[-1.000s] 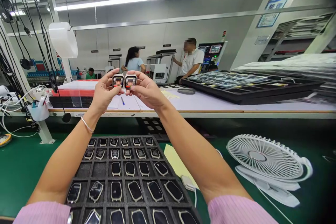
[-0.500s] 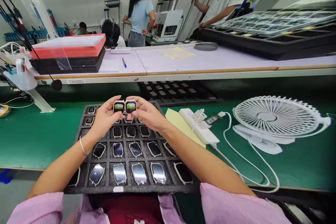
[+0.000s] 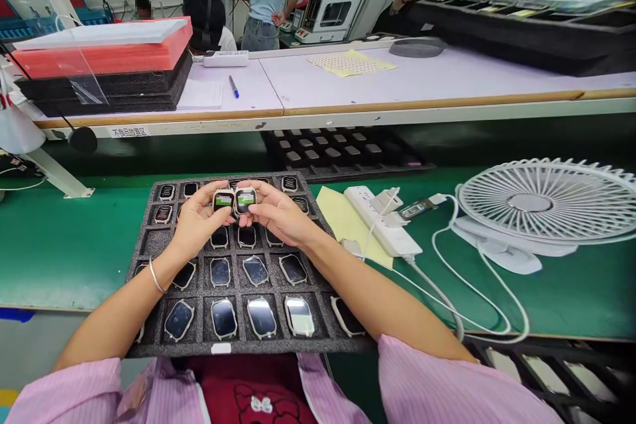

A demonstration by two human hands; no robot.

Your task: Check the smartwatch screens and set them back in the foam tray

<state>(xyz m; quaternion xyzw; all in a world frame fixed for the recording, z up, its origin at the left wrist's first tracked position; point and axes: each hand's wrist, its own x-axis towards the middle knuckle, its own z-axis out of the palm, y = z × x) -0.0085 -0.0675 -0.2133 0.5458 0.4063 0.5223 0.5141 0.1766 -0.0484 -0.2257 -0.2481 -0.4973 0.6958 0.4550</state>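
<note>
My left hand point(image 3: 199, 217) grips a smartwatch body point(image 3: 223, 201) with a lit screen showing a green band. Side by side with it, a second lit smartwatch body point(image 3: 245, 200) is held in my right hand point(image 3: 281, 215), whose thumb lies at the lower part of the screen. Both are strapless, with pale frames, and their edges touch or nearly touch. Below my hands lies a black foam tray point(image 3: 221, 348) with several watch bodies in its compartments, mostly dark-screened in the near rows. My hands and forearms hide some compartments.
Right of the tray, a white power strip point(image 3: 382, 225) with plugs and cables lies partly on yellow paper point(image 3: 330, 209). A white fan point(image 3: 529, 202) stands farther right. Across the back runs a raised shelf point(image 3: 318, 89) with stacked foam trays point(image 3: 109, 93). Other people stand and sit beyond.
The camera view has tilted down and shifted, so the shelf and people sit higher. Both hands still hold the two watches together; my right thumb now overlaps the lower screen more.
</note>
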